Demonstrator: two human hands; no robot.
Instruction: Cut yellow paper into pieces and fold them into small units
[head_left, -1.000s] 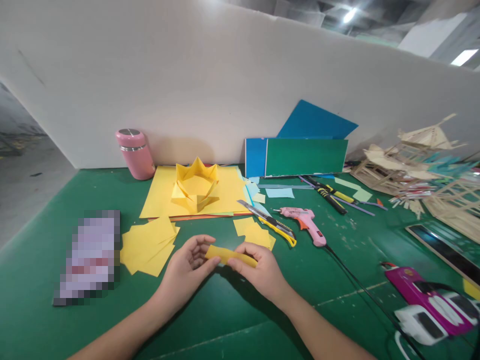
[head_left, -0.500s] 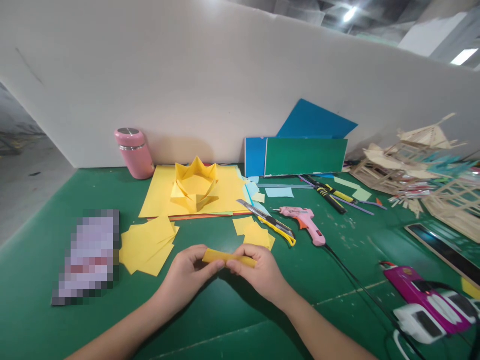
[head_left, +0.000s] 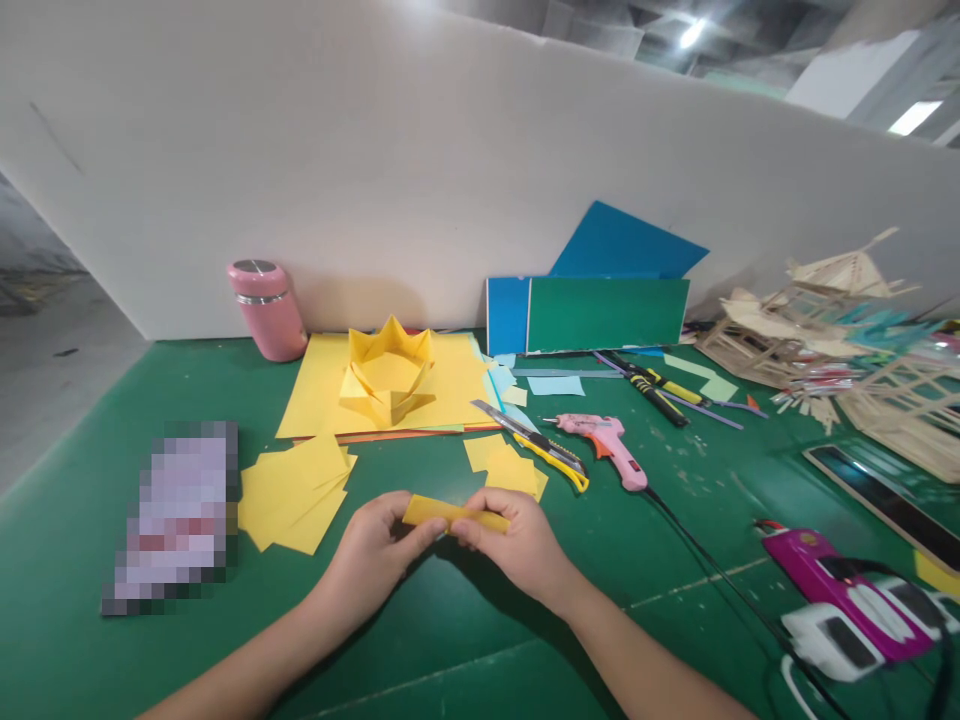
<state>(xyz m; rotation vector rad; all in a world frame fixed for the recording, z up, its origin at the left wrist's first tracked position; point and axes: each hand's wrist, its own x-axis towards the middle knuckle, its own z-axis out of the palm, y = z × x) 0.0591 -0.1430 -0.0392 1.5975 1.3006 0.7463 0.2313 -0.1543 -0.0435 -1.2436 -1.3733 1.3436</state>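
A narrow folded strip of yellow paper [head_left: 425, 511] is pinched between my two hands above the near part of the table. My left hand [head_left: 381, 540] grips its left end, thumb in front and fingers behind. On its right end, my right hand [head_left: 510, 538] is closed the same way; the thumbs nearly meet at the middle. Behind them, a folded yellow paper ring with points [head_left: 390, 375] sits on a stack of yellow sheets [head_left: 311, 400]. Loose yellow paper squares [head_left: 292, 495] lie left of my hands, and smaller yellow pieces [head_left: 504, 465] lie just beyond my right hand.
Right of the paper lie a yellow utility knife [head_left: 551, 460] and a pink glue gun [head_left: 607, 440] with its cord. A pink flask [head_left: 268, 315] stands at the back left. At the right are wooden stick models [head_left: 780, 330], a phone [head_left: 885, 505] and a magenta power strip [head_left: 840, 590].
Both hands keep their hold on the folded paper strip with hardly any movement. The whole view has shifted very slightly.
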